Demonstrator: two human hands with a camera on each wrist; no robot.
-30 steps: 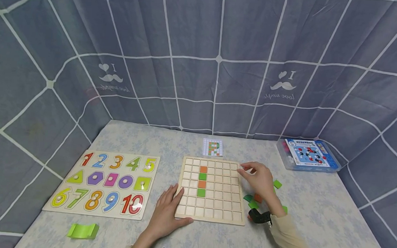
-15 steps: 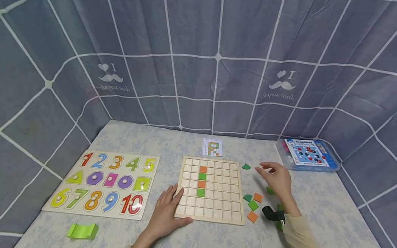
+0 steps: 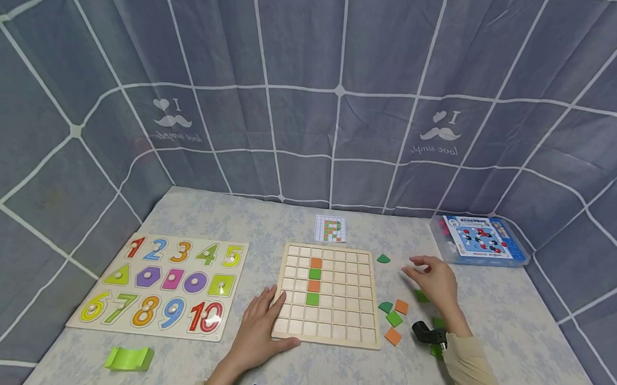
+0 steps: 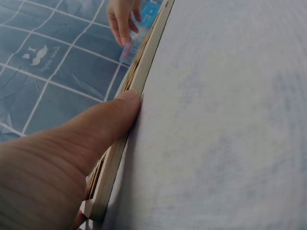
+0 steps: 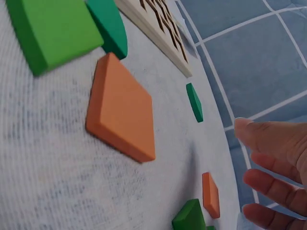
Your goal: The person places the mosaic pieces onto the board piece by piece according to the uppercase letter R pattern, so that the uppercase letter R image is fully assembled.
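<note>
A wooden grid board (image 3: 343, 312) lies at the middle, with two orange and two green square tiles in one column. My left hand (image 3: 259, 334) rests at its front left corner, fingers straight along the side. In the left wrist view its thumb (image 4: 108, 120) presses the board's edge. My right hand (image 3: 434, 282) hovers right of the board, thumb and fingers apart, holding nothing. Near it lie a dark green quarter-circle piece (image 3: 383, 259), an orange tile (image 5: 122, 112), a green tile (image 3: 394, 319) and a second quarter-circle (image 3: 385, 307). More green pieces are partly hidden under the right arm.
Behind the board lies a small pattern card (image 3: 330, 229) with a coloured P. A number-and-shape puzzle board (image 3: 162, 283) lies at left, with a curved green block (image 3: 128, 359) in front of it. A clear plastic case (image 3: 480, 241) stands at back right.
My right hand has moved right, away from the board's far right edge, uncovering a dark green quarter-circle and several tiles. The left hand and the tiles on the board have not moved.
</note>
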